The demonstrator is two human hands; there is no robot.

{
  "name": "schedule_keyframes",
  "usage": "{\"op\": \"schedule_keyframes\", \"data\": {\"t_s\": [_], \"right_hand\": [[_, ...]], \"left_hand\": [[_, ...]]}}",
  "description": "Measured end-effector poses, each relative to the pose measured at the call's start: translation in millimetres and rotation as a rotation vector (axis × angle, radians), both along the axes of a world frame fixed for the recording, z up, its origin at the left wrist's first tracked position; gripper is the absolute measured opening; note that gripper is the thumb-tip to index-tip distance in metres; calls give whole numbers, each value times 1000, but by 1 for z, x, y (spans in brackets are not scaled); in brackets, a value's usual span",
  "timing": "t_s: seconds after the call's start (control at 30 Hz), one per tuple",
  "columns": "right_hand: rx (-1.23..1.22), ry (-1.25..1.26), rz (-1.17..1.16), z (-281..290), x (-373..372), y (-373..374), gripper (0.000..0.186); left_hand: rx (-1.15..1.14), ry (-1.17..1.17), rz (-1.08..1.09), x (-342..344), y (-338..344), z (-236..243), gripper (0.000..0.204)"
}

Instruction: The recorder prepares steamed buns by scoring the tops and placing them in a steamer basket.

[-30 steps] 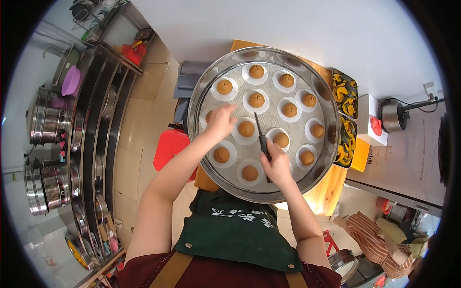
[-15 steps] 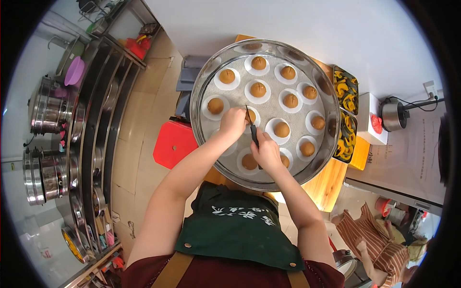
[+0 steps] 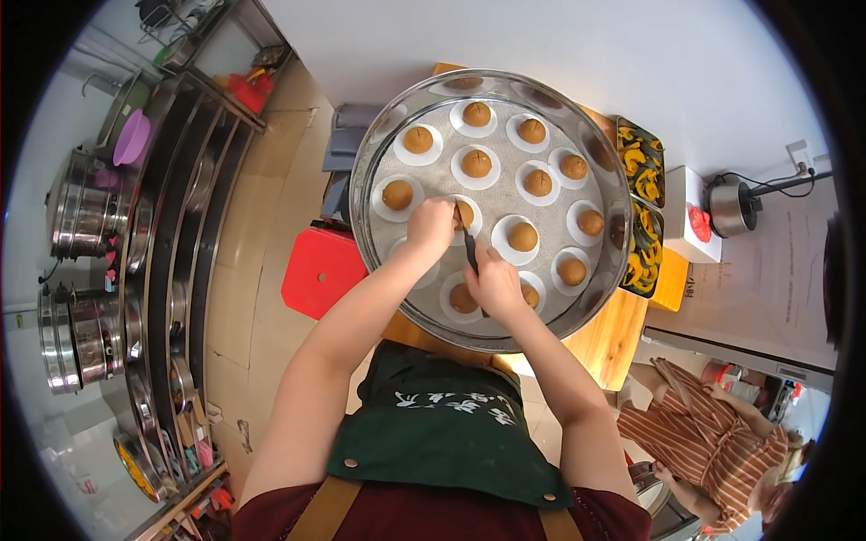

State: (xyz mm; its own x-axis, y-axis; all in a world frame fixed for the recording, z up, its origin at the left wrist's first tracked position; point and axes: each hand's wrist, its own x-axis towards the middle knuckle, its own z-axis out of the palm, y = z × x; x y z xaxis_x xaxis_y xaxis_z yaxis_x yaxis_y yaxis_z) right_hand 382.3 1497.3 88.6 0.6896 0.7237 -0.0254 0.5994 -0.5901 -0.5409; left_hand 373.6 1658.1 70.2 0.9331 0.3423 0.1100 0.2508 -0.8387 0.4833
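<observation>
My right hand (image 3: 495, 280) is closed round the black handle of a knife (image 3: 470, 250). The blade points away from me and lies against a brown dough ball (image 3: 465, 214). At that ball's left side is my left hand (image 3: 432, 227), its fingers closed against it and partly covering it. The ball sits on a round white paper in a large round metal steamer tray (image 3: 410, 336). Several more brown dough balls on white papers surround my hands. Some, such as the dough ball (image 3: 476, 163) beyond my hands, bear cuts on top; the dough ball (image 3: 521, 237) to the right looks smooth.
The tray rests on a wooden table (image 3: 616, 338). Two dark trays of sliced pumpkin (image 3: 646, 257) stand at its right, near a white box (image 3: 690, 215). A red stool (image 3: 323, 273) is at left, beyond it metal racks (image 3: 171, 270). A person in striped clothes (image 3: 708, 428) is at lower right.
The knife blade has gone from standing above the dough ball to lying against it. The view has shifted slightly. The person in stripes at lower right has moved more into view.
</observation>
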Motion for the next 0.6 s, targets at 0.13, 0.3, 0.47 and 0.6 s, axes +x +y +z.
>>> {"op": "schedule_keyframes", "data": {"t_s": [0.13,0.3,0.47,0.6], "right_hand": [[37,63,12,15,-11,-24,42],[242,137,-122,51,6,-39,42],[383,90,-148,42,5,-38,42],[301,114,-133,37,2,-39,44]], "left_hand": [[-15,32,12,-3,2,-1,13],[8,37,30,-1,-5,7,42],[-82,212,100,10,-13,12,55],[-91,242,58,13,-9,8,43]]}}
